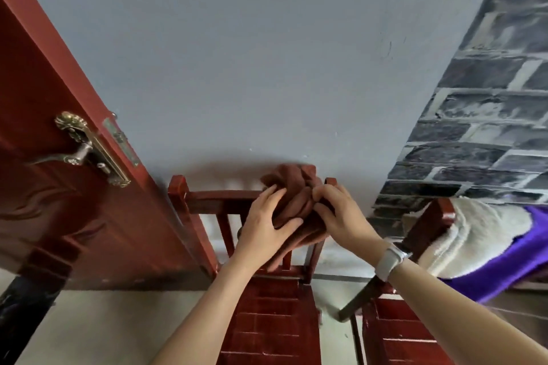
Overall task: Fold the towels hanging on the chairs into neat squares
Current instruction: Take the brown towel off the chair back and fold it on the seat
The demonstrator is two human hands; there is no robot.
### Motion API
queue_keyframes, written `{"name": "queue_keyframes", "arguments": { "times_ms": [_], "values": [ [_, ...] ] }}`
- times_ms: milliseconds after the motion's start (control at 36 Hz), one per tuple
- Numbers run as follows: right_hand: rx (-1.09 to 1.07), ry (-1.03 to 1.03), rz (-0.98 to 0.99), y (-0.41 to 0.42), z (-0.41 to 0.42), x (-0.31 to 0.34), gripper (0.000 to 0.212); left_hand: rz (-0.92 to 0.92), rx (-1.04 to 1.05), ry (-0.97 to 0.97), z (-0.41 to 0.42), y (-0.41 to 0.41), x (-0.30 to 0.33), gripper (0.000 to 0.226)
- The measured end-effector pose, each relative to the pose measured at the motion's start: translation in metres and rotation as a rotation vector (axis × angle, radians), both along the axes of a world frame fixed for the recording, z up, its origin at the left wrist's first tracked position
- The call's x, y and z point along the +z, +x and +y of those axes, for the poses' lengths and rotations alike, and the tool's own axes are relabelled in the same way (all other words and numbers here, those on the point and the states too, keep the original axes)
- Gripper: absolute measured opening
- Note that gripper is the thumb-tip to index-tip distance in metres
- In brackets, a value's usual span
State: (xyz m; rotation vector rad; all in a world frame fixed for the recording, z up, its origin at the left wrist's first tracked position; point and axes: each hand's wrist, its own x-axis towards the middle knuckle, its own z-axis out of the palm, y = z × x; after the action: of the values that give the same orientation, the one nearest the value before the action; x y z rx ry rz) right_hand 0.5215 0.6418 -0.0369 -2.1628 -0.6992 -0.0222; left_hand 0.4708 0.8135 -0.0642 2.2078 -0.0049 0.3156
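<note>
Red-brown wood fills the left edge: a door [59, 201] with an ornate brass handle [86, 148], standing beside a grey wall [267, 53]. Next comes the first chair [275, 305], its back rail against that wall, and over the right end of the rail hangs a rust-brown towel [293, 187], bunched into thick folds rather than draped flat.

The person's left hand [264, 222] lies on the towel's left side with fingers spread and the thumb pressing across the cloth. It cups the bundle more than it clamps it, likely to steady the mass. The right hand [335, 210], a pale watch [390, 258] on its wrist, has its fingertips curled into the folds near the rail post, pinching cloth — probably to lift it free of the chair.

Further right, a second chair [409, 332] stands below a brick-patterned wall [489, 112], carrying a cream towel [480, 234] and a purple towel [510, 261] over its back — both apparently waiting their turn.
</note>
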Motion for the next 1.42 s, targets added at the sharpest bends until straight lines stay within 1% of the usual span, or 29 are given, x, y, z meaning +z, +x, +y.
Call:
{"name": "queue_keyframes", "arguments": {
  "times_ms": [56,83,139,167,250,306,333,417,472,528,556,639,667,722,778,889,917,972,1028,1056,1083,1139,1167,1250,1333,1417],
  "values": [
    [-0.033,0.043,0.027,-0.015,-0.013,-0.002,0.022,-0.045,-0.027,-0.026,-0.011,-0.005,0.001,0.046],
    [-0.062,0.066,0.046,-0.025,-0.023,-0.003,0.028,-0.066,-0.041,-0.009,-0.020,-0.010,0.002,0.038],
    [-0.125,0.108,0.094,-0.042,-0.044,-0.006,0.037,-0.081,-0.069,0.069,-0.037,-0.022,0.001,0.025],
    [-0.156,0.127,0.124,-0.051,-0.054,-0.009,0.037,-0.070,-0.085,0.102,-0.045,-0.030,-0.002,0.023],
    [-0.205,0.165,0.246,-0.079,-0.084,-0.022,0.029,-0.020,-0.101,0.135,-0.069,-0.055,-0.009,0.024],
    [-0.197,0.147,0.329,-0.096,-0.103,-0.031,0.025,0.025,-0.089,0.154,-0.084,-0.072,-0.015,0.025],
    [-0.178,0.110,0.369,-0.104,-0.113,-0.035,0.030,0.057,-0.082,0.167,-0.091,-0.079,-0.018,0.026],
    [-0.081,-0.039,0.480,-0.121,-0.140,-0.044,0.059,0.165,-0.088,0.161,-0.113,-0.096,-0.025,0.026],
    [-0.029,-0.085,0.483,-0.129,-0.155,-0.045,0.067,0.211,-0.113,0.140,-0.127,-0.105,-0.025,0.027],
    [-0.003,-0.103,0.434,-0.136,-0.166,-0.044,0.061,0.222,-0.154,0.111,-0.139,-0.110,-0.021,0.025],
    [0.004,-0.108,0.400,-0.139,-0.170,-0.042,0.053,0.228,-0.172,0.099,-0.144,-0.113,-0.018,0.025],
    [-0.018,-0.128,0.320,-0.146,-0.180,-0.035,0.022,0.242,-0.205,0.085,-0.157,-0.118,-0.006,0.026],
    [-0.036,-0.130,0.294,-0.148,-0.184,-0.032,0.015,0.232,-0.199,0.085,-0.160,-0.119,-0.002,0.026],
    [-0.071,-0.122,0.208,-0.150,-0.190,-0.026,0.008,0.194,-0.166,0.098,-0.166,-0.121,0.006,0.027],
    [-0.106,-0.093,0.132,-0.150,-0.195,-0.015,0.007,0.142,-0.138,0.131,-0.169,-0.122,0.013,0.027],
    [-0.129,-0.013,0.108,-0.149,-0.198,0.013,0.006,0.069,-0.090,0.148,-0.172,-0.121,0.026,0.027],
    [-0.116,0.005,0.085,-0.149,-0.197,0.020,0.005,0.058,-0.079,0.118,-0.174,-0.120,0.030,0.026],
    [-0.104,0.046,0.037,-0.146,-0.195,0.035,0.004,0.082,-0.079,-0.005,-0.179,-0.119,0.041,0.025],
    [-0.122,0.100,0.009,-0.142,-0.192,0.051,0.003,0.127,-0.141,-0.142,-0.183,-0.119,0.054,0.022],
    [-0.127,0.123,0.002,-0.139,-0.190,0.058,0.003,0.146,-0.179,-0.187,-0.183,-0.119,0.059,0.020],
    [-0.126,0.138,-0.004,-0.137,-0.188,0.064,0.003,0.158,-0.221,-0.208,-0.184,-0.119,0.064,0.023],
    [-0.110,0.156,0.002,-0.132,-0.183,0.075,0.008,0.129,-0.292,-0.178,-0.184,-0.118,0.073,0.041],
    [-0.105,0.163,0.011,-0.130,-0.180,0.080,0.010,0.096,-0.308,-0.148,-0.185,-0.117,0.076,0.041],
    [-0.127,0.190,0.018,-0.128,-0.178,0.087,0.009,-0.081,-0.252,-0.030,-0.183,-0.111,0.084,0.016],
    [-0.145,0.169,0.061,-0.135,-0.181,0.075,0.003,-0.193,-0.196,0.042,-0.176,-0.101,0.097,0.014],
    [-0.128,0.008,0.192,-0.149,-0.182,0.045,0.014,-0.229,-0.211,0.069,-0.173,-0.094,0.108,0.014]
  ]
}}
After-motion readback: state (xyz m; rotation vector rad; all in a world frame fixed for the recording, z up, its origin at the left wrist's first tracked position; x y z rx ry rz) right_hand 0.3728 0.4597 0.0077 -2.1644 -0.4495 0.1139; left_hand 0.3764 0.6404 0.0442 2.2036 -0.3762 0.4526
